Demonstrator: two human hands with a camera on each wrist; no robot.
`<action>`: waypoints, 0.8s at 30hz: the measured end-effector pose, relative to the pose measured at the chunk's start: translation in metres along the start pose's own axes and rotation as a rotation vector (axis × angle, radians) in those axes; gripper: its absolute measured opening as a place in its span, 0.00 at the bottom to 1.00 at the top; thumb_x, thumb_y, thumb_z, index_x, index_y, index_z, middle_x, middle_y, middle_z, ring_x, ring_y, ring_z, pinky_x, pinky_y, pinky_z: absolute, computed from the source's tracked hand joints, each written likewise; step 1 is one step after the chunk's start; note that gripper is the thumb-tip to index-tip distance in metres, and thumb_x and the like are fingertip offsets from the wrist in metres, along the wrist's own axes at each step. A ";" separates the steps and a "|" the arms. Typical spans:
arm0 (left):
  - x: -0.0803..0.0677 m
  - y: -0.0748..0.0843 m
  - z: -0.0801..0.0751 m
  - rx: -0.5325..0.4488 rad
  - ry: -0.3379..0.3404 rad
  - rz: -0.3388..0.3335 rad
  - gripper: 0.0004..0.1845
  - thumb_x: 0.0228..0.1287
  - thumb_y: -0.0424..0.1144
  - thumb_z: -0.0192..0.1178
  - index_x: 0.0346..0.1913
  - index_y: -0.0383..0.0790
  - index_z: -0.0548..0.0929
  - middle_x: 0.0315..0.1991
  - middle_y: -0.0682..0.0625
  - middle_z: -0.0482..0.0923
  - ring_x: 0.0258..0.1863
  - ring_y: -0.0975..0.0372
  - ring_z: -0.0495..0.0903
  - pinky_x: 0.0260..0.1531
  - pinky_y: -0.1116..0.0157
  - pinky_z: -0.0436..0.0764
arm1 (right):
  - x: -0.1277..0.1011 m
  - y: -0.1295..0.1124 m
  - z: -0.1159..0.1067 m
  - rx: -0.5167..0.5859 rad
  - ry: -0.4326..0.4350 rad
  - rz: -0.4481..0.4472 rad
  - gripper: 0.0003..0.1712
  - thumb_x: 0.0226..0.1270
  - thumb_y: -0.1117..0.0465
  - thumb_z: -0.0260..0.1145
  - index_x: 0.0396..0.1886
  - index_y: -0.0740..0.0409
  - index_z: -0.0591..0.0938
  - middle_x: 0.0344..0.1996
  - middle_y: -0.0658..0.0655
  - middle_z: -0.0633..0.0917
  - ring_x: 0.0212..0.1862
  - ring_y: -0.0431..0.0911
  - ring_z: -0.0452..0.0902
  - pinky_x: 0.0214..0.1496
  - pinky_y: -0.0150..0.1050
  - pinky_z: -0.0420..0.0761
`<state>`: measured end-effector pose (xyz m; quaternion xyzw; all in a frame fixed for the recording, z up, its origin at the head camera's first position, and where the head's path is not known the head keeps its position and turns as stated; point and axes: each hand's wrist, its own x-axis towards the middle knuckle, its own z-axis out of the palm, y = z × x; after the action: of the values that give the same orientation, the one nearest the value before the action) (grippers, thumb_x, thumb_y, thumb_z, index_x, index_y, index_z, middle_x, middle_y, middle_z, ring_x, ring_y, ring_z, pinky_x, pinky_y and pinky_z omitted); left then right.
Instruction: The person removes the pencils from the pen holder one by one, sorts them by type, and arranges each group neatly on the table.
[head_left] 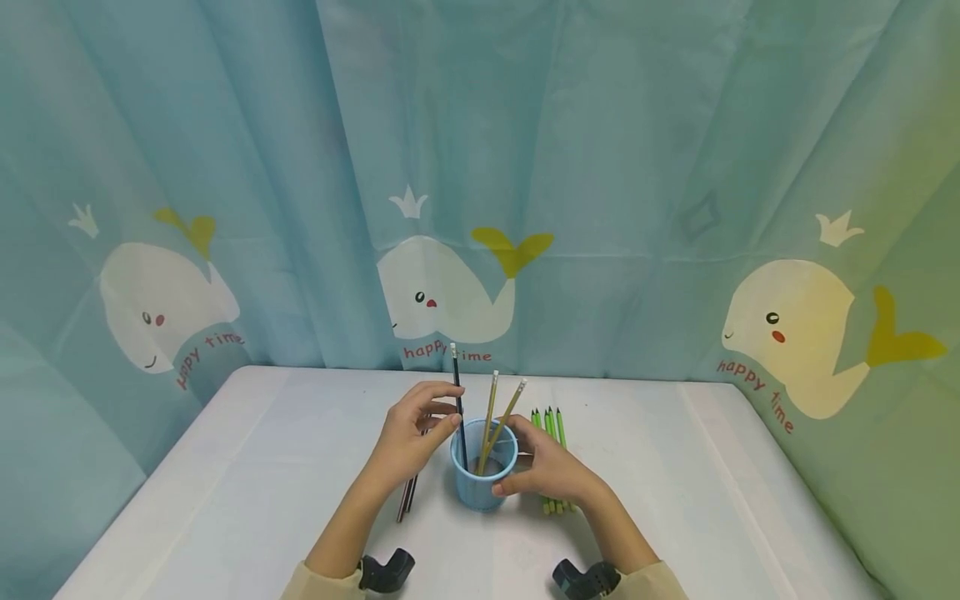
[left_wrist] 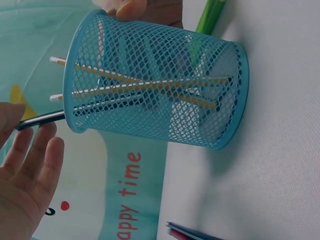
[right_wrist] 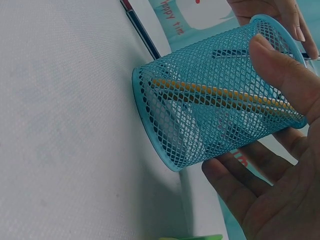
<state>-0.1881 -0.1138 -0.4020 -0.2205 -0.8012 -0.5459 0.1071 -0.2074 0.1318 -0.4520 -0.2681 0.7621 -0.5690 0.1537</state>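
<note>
A blue mesh pencil cup (head_left: 480,493) stands upright on the white table. Two yellow pencils (head_left: 491,408) with white eraser ends lean inside it. My left hand (head_left: 411,435) pinches a dark pencil (head_left: 456,367) between thumb and fingers; its lower part is inside the cup, as the mesh in the left wrist view shows. My right hand (head_left: 551,467) grips the cup from the right, the thumb (right_wrist: 280,70) near the rim and the fingers round the far side.
Several green pencils (head_left: 555,425) lie right of the cup, partly behind my right hand. Dark pencils (head_left: 406,500) lie left of the cup beneath my left hand. A blue curtain (head_left: 600,167) with whale prints hangs behind the table (head_left: 247,450).
</note>
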 end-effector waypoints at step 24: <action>-0.001 0.015 -0.010 -0.126 0.107 0.004 0.20 0.67 0.35 0.66 0.60 0.48 0.78 0.59 0.49 0.74 0.51 0.54 0.83 0.42 0.64 0.88 | -0.001 0.000 0.001 0.021 -0.014 -0.010 0.44 0.49 0.64 0.80 0.66 0.54 0.69 0.60 0.57 0.79 0.63 0.55 0.75 0.67 0.54 0.76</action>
<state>-0.1807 -0.1186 -0.3862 -0.1991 -0.7580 -0.6059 0.1367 -0.2063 0.1321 -0.4524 -0.2741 0.7537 -0.5757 0.1589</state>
